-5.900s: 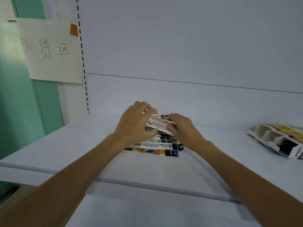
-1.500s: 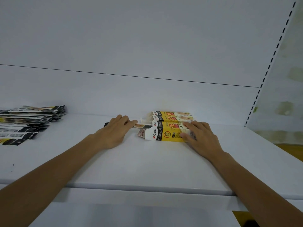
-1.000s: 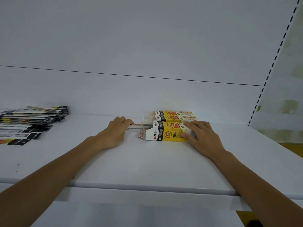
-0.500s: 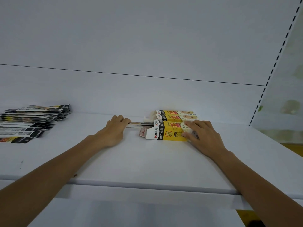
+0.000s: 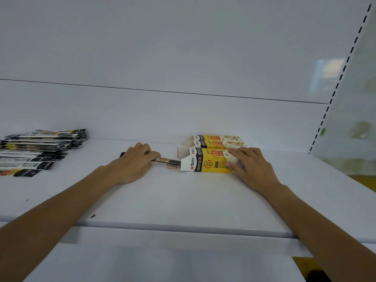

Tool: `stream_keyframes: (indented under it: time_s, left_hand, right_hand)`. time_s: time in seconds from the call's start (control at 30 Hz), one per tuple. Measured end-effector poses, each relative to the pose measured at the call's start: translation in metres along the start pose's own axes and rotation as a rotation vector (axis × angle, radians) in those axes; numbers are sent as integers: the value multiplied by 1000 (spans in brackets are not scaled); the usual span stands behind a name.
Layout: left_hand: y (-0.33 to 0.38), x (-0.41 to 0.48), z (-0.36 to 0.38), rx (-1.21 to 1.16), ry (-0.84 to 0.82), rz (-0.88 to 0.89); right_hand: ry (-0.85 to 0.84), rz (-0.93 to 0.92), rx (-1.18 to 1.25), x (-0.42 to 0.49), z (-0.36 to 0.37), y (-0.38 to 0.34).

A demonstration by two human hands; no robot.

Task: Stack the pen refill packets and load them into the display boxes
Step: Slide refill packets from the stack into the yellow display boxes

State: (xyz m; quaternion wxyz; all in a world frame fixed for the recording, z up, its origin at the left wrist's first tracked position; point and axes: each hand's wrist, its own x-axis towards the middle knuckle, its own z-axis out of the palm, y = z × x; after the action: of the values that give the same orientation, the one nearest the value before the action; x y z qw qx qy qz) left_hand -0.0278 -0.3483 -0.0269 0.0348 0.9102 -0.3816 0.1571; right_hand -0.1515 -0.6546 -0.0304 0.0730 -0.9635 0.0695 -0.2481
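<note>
— How far along is the loading?

— Partway, I'd judge. The left hand (image 5: pixel 133 162) has its fingers curled round a bundle of packets (image 5: pixel 167 160). The far end of that bundle pokes out past the fingertips and meets the open flap end of the nearest display box (image 5: pixel 207 162). Only the tip looks to be inside, and a stretch is visible between fingertips and box mouth.

— And the other hand?

— The right hand (image 5: pixel 253 168) lies on the opposite end of that same box, with straight fingers spread over the top and the thumb against the front face. It grips nothing; it seems to be bracing the box against the push.

— Is anything already filled?

— Just beyond the right hand's fingertips are two further boxes (image 5: pixel 215 140), side by side and touching the near one. Their open ends face the left hand, but I cannot tell whether they hold packets.

— What is left?

— Plenty, by the look of it. Well out past the left wrist, a loose pile of packets (image 5: pixel 40 148) lies fanned on the shelf (image 5: pixel 183 200), not squared up. So this bundle needs sliding fully in, and then that pile needs stacking and loading. The flap may catch the packet edges, so the entry wants care.
</note>
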Motion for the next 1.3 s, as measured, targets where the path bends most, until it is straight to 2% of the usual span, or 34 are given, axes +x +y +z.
stream_keyframes:
  time_s: [0.17, 0.3, 0.73, 0.9, 1.0, 1.2, 1.3]
  left_hand:
    - [1, 3, 2, -4, -11, -39]
    - [-10, 6, -2, -217, -17, -115]
    - [7, 5, 0, -135, -90, -87]
    - [5, 3, 0, 26, -25, -20]
    - [2, 3, 2, 55, 55, 11]
    - [4, 2, 1, 80, 103, 16]
    - [11, 5, -4, 88, 151, 81]
  right_hand:
    - [-8, 1, 0, 0, -1, 0]
    - [-22, 2, -15, 0, -2, 0]
    - [-16, -4, -3, 0, -1, 1]
    - [-13, -9, -4, 1, -1, 1]
    - [-12, -9, 3, 1, 0, 1]
    - [-7, -16, -1, 1, -1, 0]
    - [-12, -16, -1, 1, -1, 1]
